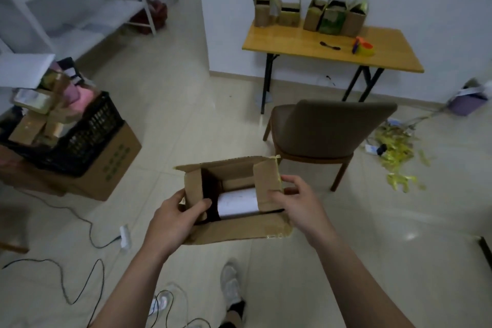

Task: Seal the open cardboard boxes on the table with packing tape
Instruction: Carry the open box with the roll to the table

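I carry an open cardboard box [234,231] in mid-air above the floor, with a white object [238,202] lying inside. My left hand [177,217] grips its left side flap, thumb over the flap's inner face. My right hand [298,201] pinches the right flap, which bears yellow tape scraps. Far ahead, a wooden table [306,46] holds several open cardboard boxes [310,14] along the wall, a yellow and orange tape dispenser [363,48] and a small black object [330,45].
A brown chair [327,130] stands between me and the table. On the left, a black crate [90,130] of boxes sits on a large carton [111,168]. Cables [87,229] trail over the floor. Yellow tape scraps [396,152] litter the right side near a purple bin [466,101].
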### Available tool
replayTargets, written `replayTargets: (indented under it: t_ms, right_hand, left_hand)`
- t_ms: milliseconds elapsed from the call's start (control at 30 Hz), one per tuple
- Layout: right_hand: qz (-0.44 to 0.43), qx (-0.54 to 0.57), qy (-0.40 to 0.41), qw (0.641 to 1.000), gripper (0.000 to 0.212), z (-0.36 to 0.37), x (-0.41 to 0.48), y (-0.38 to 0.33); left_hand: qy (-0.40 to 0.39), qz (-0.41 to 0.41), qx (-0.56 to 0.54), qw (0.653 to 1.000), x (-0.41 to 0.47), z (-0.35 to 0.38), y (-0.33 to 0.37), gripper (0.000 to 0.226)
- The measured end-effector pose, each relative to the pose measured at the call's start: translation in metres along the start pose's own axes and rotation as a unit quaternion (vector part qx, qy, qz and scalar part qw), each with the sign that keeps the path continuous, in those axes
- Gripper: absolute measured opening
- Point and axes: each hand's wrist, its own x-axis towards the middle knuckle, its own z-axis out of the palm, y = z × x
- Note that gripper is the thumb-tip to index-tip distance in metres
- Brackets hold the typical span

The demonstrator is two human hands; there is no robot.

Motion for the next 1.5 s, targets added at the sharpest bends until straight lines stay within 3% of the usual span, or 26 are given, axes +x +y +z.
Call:
replayTargets:
  t_ms: [133, 367, 500, 567, 767, 933, 1100, 1300, 1500]
  right_hand:
    - [-0.008, 0.0, 0.018, 1.0, 0.049, 0.012, 0.059, -0.038]
    - [-0.024, -0.002, 0.046, 0.999, 0.049, 0.022, 0.154, -0.101]
    - [-0.016, 0.005, 0.053, 0.998, 0.05, 0.032, 0.206, -0.127]
    - [-0.019, 0.014, 0.055, 0.998, 0.05, 0.04, 0.236, -0.142]
    - [-0.031, 0.072, 0.008, 0.997, 0.05, 0.069, 0.338, -0.193]
    - [-0.036, 0.097, 0.001, 0.995, 0.055, 0.089, 0.432, -0.235]
    - [-0.051, 0.116, -0.004, 0.992, 0.047, 0.098, 0.507, -0.278]
    - [-0.042, 0.097, 0.011, 0.994, 0.052, 0.101, 0.59, -0.312]
    - [-0.034, 0.098, 0.083, 0.991, 0.045, 0.1, 0.68, -0.35]
  left_hand:
    - [-0.005, 0.01, -0.002, 1.0, 0.079, -0.01, 0.017, 0.063]
    - [-0.021, 0.033, -0.001, 0.999, 0.2, -0.034, 0.064, 0.057]
    - [-0.022, 0.039, 0.007, 0.999, 0.256, -0.051, 0.087, 0.082]
    - [-0.016, 0.037, 0.011, 0.999, 0.286, -0.061, 0.097, 0.082]
    - [0.02, 0.034, 0.025, 0.999, 0.375, -0.094, 0.133, 0.095]
    - [0.05, 0.041, 0.022, 0.998, 0.448, -0.116, 0.18, 0.067]
    - [0.078, 0.052, 0.001, 0.996, 0.521, -0.134, 0.219, 0.079]
    - [0.034, 0.049, -0.01, 0.998, 0.619, -0.137, 0.244, 0.075]
    - [-0.026, 0.093, -0.034, 0.995, 0.741, -0.132, 0.286, 0.071]
